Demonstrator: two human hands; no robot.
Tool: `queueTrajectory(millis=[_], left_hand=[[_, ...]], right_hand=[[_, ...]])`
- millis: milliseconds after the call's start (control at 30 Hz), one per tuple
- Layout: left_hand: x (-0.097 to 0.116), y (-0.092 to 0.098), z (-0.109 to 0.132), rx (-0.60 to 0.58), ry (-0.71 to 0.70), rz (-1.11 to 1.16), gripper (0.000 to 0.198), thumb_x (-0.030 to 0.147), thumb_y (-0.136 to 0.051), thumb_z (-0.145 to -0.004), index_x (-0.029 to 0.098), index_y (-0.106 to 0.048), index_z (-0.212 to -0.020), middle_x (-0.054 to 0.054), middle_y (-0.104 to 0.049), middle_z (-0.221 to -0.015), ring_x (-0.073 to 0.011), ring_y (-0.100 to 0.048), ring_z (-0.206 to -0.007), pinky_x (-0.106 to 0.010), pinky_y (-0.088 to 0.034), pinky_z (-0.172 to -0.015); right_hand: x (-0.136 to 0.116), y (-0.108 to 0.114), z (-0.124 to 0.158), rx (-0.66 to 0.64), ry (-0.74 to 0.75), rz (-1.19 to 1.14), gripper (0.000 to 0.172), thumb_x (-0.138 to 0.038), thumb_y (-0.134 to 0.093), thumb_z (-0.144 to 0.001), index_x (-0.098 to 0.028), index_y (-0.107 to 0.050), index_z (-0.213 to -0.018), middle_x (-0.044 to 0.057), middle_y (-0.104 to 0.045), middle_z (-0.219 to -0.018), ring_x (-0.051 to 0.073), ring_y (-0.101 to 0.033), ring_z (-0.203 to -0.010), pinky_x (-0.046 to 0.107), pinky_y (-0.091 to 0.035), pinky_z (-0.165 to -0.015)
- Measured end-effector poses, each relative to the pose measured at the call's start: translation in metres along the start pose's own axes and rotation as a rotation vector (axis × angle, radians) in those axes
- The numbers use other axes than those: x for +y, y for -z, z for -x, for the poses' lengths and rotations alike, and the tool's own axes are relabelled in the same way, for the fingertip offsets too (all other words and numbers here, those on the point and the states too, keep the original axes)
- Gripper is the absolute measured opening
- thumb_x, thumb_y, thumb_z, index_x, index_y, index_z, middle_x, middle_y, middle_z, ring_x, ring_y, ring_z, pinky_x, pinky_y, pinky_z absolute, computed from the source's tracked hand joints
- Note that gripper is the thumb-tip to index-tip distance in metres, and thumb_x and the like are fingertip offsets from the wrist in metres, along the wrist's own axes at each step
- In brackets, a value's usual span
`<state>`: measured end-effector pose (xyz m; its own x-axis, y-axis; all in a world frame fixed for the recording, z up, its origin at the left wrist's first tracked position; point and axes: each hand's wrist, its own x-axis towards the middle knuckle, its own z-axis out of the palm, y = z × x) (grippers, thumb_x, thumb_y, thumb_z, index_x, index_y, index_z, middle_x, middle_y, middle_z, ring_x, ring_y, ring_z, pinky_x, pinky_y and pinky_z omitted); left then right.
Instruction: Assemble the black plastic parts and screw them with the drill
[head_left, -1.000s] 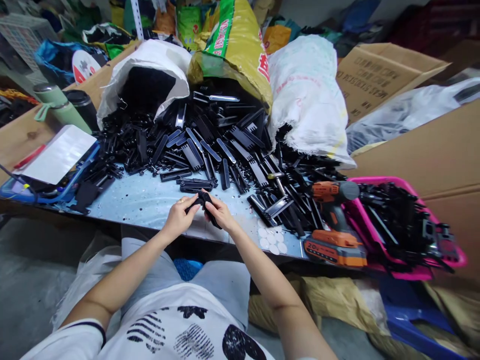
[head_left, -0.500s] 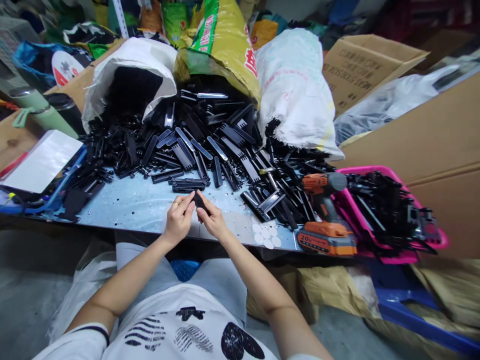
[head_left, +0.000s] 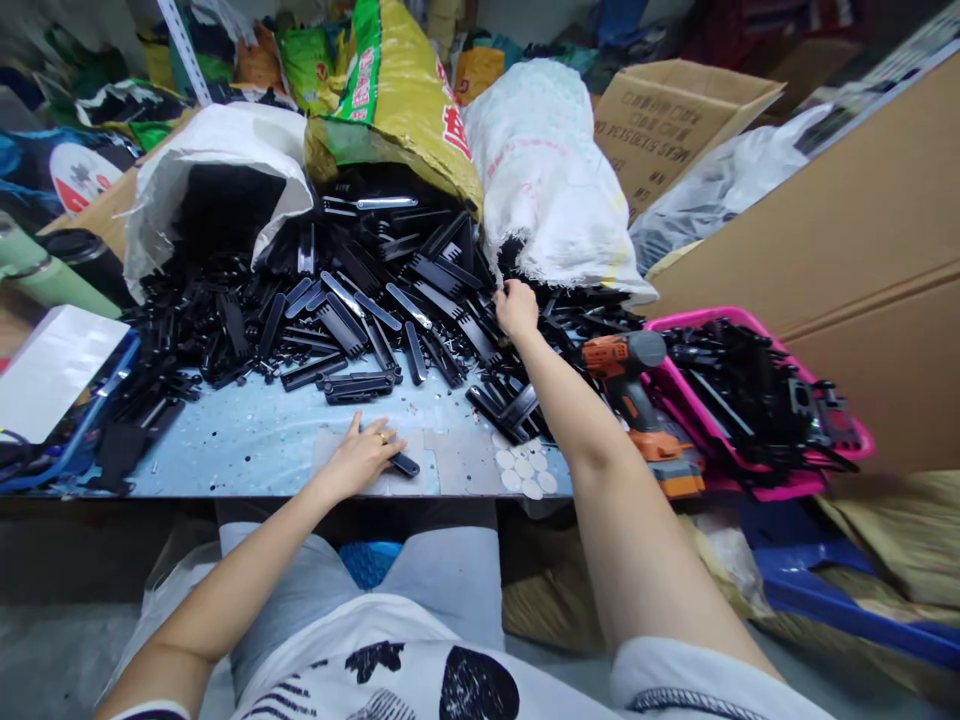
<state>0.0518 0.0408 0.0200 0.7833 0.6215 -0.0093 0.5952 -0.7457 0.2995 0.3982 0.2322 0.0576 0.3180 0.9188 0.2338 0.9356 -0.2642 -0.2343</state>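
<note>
My left hand [head_left: 360,455] lies flat on the pale blue tabletop [head_left: 255,440] near its front edge. Its fingers are stretched over a small black plastic part [head_left: 406,464] that pokes out to the right. My right hand [head_left: 517,306] reaches far forward into the big heap of black comb-like plastic parts [head_left: 390,290]. Its fingers are curled down among the parts and hidden. My right forearm passes just left of an orange cordless drill [head_left: 626,365].
Open sacks spill parts at the back: a white bag [head_left: 217,140], a yellow one [head_left: 405,110], another white one [head_left: 547,180]. A pink basket [head_left: 757,482] of black parts sits right. White round pads [head_left: 521,470], a white pad [head_left: 52,365] and cardboard boxes [head_left: 675,110] surround.
Both hands were together at the table front on a small black part. Now the right hand has gone forward into the heap, and the left has laid the part on the table.
</note>
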Motion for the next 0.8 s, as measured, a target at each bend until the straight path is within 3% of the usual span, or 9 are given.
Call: queueTrajectory(millis=[133, 233, 333, 467, 567, 667, 733, 800], left_hand=[[-0.001, 0.003, -0.006, -0.034, 0.005, -0.083, 0.032, 0.015, -0.043, -0.091, 0.021, -0.056, -0.120, -0.008, -0.065, -0.096, -0.0196, -0.059, -0.091, -0.040, -0.040, -0.091], [0.001, 0.002, -0.002, 0.003, 0.066, -0.151, 0.032, 0.017, -0.045, -0.091, 0.018, -0.055, -0.121, -0.009, -0.064, -0.091, -0.0207, -0.058, -0.085, -0.035, -0.043, -0.077], [0.000, 0.000, 0.004, 0.010, 0.108, -0.202, 0.033, 0.017, -0.048, -0.089, 0.016, -0.054, -0.121, -0.008, -0.063, -0.089, -0.0223, -0.058, -0.084, -0.034, -0.042, -0.073], [-0.004, -0.008, 0.009, 0.041, 0.164, -0.236, 0.032, 0.013, -0.046, -0.089, 0.015, -0.054, -0.121, -0.009, -0.062, -0.090, -0.0229, -0.058, -0.087, -0.034, -0.042, -0.073], [-0.005, -0.013, 0.011, 0.049, 0.209, -0.217, 0.031, 0.014, -0.047, -0.089, 0.013, -0.054, -0.120, -0.011, -0.062, -0.091, -0.0244, -0.058, -0.089, -0.035, -0.042, -0.075], [-0.005, -0.014, 0.009, 0.062, 0.219, -0.108, 0.035, 0.025, -0.052, -0.089, 0.014, -0.052, -0.123, -0.011, -0.061, -0.096, -0.0252, -0.057, -0.092, -0.037, -0.043, -0.078], [-0.005, -0.014, 0.005, 0.065, 0.194, -0.022, 0.036, 0.030, -0.051, -0.090, 0.017, -0.051, -0.123, -0.010, -0.061, -0.102, -0.0240, -0.056, -0.096, -0.036, -0.042, -0.083], [-0.005, -0.012, 0.000, 0.047, 0.168, 0.033, 0.032, 0.029, -0.048, -0.091, 0.018, -0.052, -0.121, -0.010, -0.060, -0.104, -0.0232, -0.055, -0.098, -0.035, -0.042, -0.085]], right_hand=[[0.029, -0.005, -0.038, -0.078, -0.086, 0.073, 0.037, -0.024, -0.044, -0.091, 0.006, -0.046, -0.113, 0.025, -0.058, -0.102, 0.010, -0.050, -0.076, 0.026, -0.036, -0.071], [0.035, -0.012, -0.046, -0.112, -0.095, 0.084, 0.041, -0.026, -0.049, -0.089, 0.009, -0.046, -0.109, 0.019, -0.062, -0.086, 0.006, -0.044, -0.060, 0.024, -0.033, -0.062], [0.033, -0.011, -0.048, -0.102, -0.084, 0.107, 0.039, -0.025, -0.055, -0.085, 0.008, -0.051, -0.104, 0.019, -0.062, -0.085, 0.005, -0.043, -0.058, 0.025, -0.030, -0.059], [0.028, 0.012, -0.035, -0.038, -0.039, 0.169, 0.030, -0.017, -0.051, -0.087, 0.005, -0.053, -0.107, 0.027, -0.058, -0.098, 0.009, -0.052, -0.068, 0.028, -0.029, -0.061], [0.021, 0.039, -0.002, -0.011, -0.011, 0.229, 0.034, -0.026, -0.050, -0.090, 0.003, -0.054, -0.108, 0.027, -0.058, -0.097, 0.015, -0.056, -0.075, 0.029, -0.029, -0.062], [0.008, 0.059, 0.060, -0.008, 0.099, 0.278, 0.043, -0.043, -0.049, -0.090, -0.004, -0.053, -0.109, 0.024, -0.058, -0.100, 0.020, -0.058, -0.077, 0.028, -0.031, -0.061], [-0.004, 0.064, 0.113, -0.146, 0.320, 0.258, 0.040, -0.045, -0.049, -0.089, -0.010, -0.051, -0.109, 0.016, -0.061, -0.094, 0.019, -0.058, -0.071, 0.026, -0.031, -0.058], [-0.015, 0.059, 0.166, -0.404, 0.614, 0.181, 0.037, -0.048, -0.050, -0.089, -0.015, -0.052, -0.105, 0.007, -0.062, -0.082, 0.016, -0.056, -0.064, 0.024, -0.029, -0.055]])
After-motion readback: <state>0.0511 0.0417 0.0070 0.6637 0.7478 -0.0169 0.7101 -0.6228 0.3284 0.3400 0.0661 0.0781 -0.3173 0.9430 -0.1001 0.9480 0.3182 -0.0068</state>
